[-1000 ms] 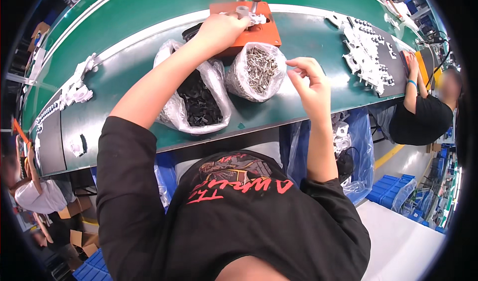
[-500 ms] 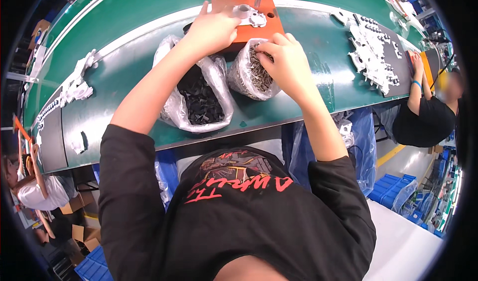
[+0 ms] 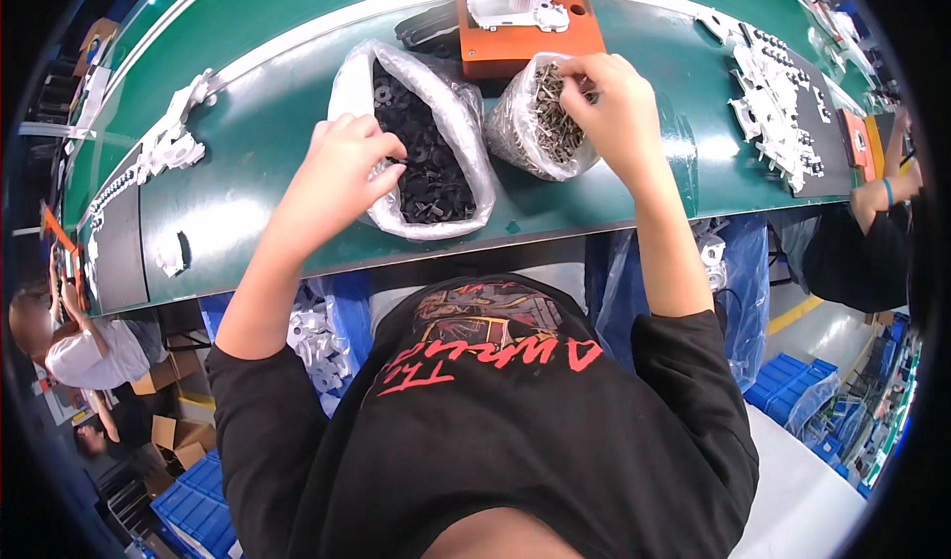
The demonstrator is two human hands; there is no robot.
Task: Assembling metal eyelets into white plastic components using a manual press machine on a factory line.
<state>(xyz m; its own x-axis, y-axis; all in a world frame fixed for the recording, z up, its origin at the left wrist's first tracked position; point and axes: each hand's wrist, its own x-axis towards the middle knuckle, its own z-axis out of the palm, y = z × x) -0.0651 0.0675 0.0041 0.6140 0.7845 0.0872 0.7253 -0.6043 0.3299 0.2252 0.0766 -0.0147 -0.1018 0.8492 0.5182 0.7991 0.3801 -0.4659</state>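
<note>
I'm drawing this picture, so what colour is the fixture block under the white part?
The fixture block is orange; it shows best in the head view.

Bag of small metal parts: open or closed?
Open. The clear bag's mouth is spread, with the small metal parts showing inside and the right hand's fingers at the opening.

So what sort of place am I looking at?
Probably a factory assembly line: a long green workbench, an orange fixture block with a white housing part on it, and a clear plastic bag of small metal pins or screws.
</note>
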